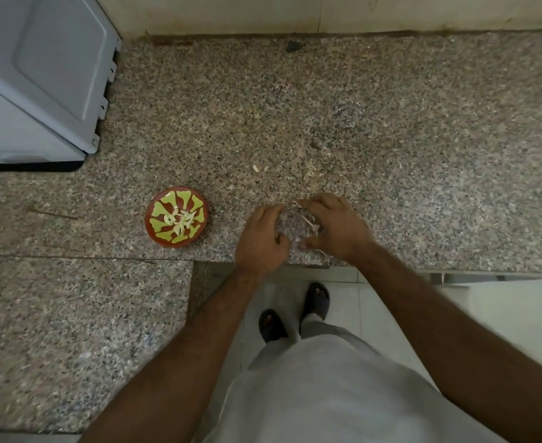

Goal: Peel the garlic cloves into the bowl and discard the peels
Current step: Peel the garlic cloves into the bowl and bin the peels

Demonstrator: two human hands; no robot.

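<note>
A red bowl (176, 220) with a green pattern stands on the granite counter (295, 116) and holds several peeled garlic cloves (180, 220). To its right, near the counter's front edge, my two hands face each other around a small heap of garlic peels (306, 220). My left hand (261, 239) rests cupped on the counter, its fingers loosely curled beside the heap. My right hand (335, 227) curls over the peels, and thin pale scraps show at its fingertips. Most of the heap is hidden under my right palm.
A single stray peel (256, 168) lies on the counter beyond my hands. A grey-white appliance (39, 78) fills the far left corner. A tiled wall runs along the back. The counter steps back below my hands, where my feet stand on the floor.
</note>
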